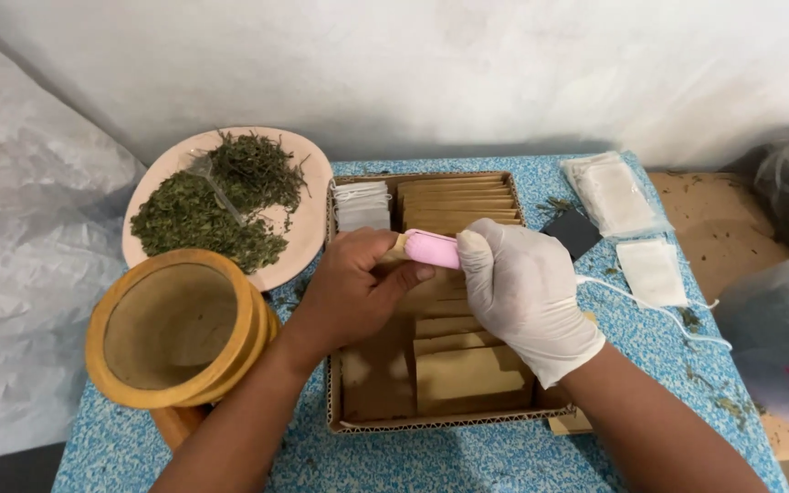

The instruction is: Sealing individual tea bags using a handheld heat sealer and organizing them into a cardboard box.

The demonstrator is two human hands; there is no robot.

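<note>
My left hand [351, 288] is bare and pinches the edge of a brown paper packet, mostly hidden under both hands. My right hand [522, 292] wears a white glove and grips a small pink device [432, 248] with a white cord [659, 310] trailing right, pressed against the packet where my left fingers hold it. Both hands hover over a shallow cardboard tray [431, 424] lined with brown paper packets [458, 205] and a stack of white filter bags [362, 205].
A pink plate [308, 178] of dried green herbs sits at the back left. A round wooden container [171, 329] stands front left. White filter bags [614, 192] and a single bag [652, 271] lie right, beside a small black card [575, 233].
</note>
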